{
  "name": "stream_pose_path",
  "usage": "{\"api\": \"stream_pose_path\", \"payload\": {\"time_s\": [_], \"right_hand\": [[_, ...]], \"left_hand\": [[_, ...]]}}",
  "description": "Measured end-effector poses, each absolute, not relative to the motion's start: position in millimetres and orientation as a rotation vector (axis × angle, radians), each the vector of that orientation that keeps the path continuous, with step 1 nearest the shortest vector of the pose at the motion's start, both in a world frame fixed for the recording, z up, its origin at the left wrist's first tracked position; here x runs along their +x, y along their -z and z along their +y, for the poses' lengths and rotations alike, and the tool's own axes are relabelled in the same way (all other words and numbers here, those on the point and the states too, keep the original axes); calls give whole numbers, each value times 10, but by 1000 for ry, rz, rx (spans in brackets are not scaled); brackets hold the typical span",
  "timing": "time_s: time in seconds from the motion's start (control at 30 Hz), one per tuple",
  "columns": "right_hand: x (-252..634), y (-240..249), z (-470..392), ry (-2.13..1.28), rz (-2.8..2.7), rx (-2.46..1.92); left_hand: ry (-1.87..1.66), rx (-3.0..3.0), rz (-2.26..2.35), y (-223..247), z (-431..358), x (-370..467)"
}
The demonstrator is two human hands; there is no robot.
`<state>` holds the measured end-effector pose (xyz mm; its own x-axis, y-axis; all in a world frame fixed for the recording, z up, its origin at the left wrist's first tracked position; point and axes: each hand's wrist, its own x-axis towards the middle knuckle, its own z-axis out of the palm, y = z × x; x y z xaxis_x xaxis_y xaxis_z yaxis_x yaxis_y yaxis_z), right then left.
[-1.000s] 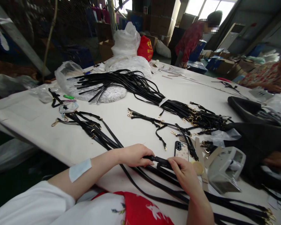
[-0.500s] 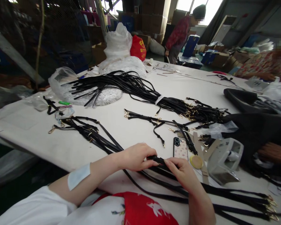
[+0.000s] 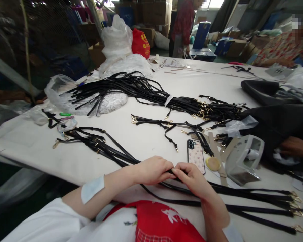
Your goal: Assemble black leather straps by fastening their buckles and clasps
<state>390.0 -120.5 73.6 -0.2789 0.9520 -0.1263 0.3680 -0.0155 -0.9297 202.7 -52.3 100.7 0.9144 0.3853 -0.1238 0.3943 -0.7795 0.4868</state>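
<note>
My left hand (image 3: 158, 170) and my right hand (image 3: 189, 176) meet at the near edge of the table, fingertips touching. Both are closed on a short dark piece of black strap, mostly covered by the fingers. Under the hands runs a bundle of long black straps (image 3: 255, 198), with gold snap hooks (image 3: 296, 203) at its right end. The bundle's other end (image 3: 91, 139) lies to the left, with more buckles and hooks. Just beyond my right hand is a phone in a patterned case (image 3: 196, 156), beside a round yellow-rimmed disc (image 3: 213, 163).
A large tied bundle of black straps (image 3: 131, 85) lies across the table (image 3: 141, 137). A whitish plastic device (image 3: 244, 159) stands at right. Plastic bags (image 3: 117, 40) and a red bag (image 3: 140, 43) sit behind. Another person's hand (image 3: 296, 147) is at far right; more people are beyond.
My hands have drawn together, the right moving in to the left, so the strap piece between them is now mostly hidden. The view has shifted slightly. The standing person's arm is lower.
</note>
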Motion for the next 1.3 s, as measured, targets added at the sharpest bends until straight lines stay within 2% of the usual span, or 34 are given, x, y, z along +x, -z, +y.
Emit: {"api": "stream_pose_path", "payload": {"time_s": [0.17,0.27,0.47,0.63,0.83,0.93,1.0,1.13,1.2,1.3], "right_hand": [[4039,-689,-1211,-1358,-1506,-1404],[4042,-674,-1216,-1292,-1592,-1435],[3861,-619,-1255,-1202,-1737,-1419],[3968,-529,-1282,-1331,-1651,-1335],[4026,-436,-1297,-989,-1775,-1457],[3963,-436,-1280,-963,-1849,-1498],[3932,-450,-1262,-1012,-1903,-1525],[3905,-484,-1246,-1140,-1978,-1586],[3894,-506,-1242,-1154,-1968,-1615],[3881,-547,-1227,-1127,-1938,-1612]], "left_hand": [[-82,2460,680,-1137,-362,1901],[-66,2494,630,-1172,-325,1865],[-46,2655,464,-970,-492,2033],[-109,2636,571,-1064,-411,1822],[-293,2672,1110,-1579,-50,924],[-369,2680,1489,-1768,157,356],[-255,2621,1815,-1815,292,-30],[-7,2467,2133,-1614,576,-546],[-11,2463,2110,-1380,702,-511],[-123,2524,1837,-975,773,-20]]}}
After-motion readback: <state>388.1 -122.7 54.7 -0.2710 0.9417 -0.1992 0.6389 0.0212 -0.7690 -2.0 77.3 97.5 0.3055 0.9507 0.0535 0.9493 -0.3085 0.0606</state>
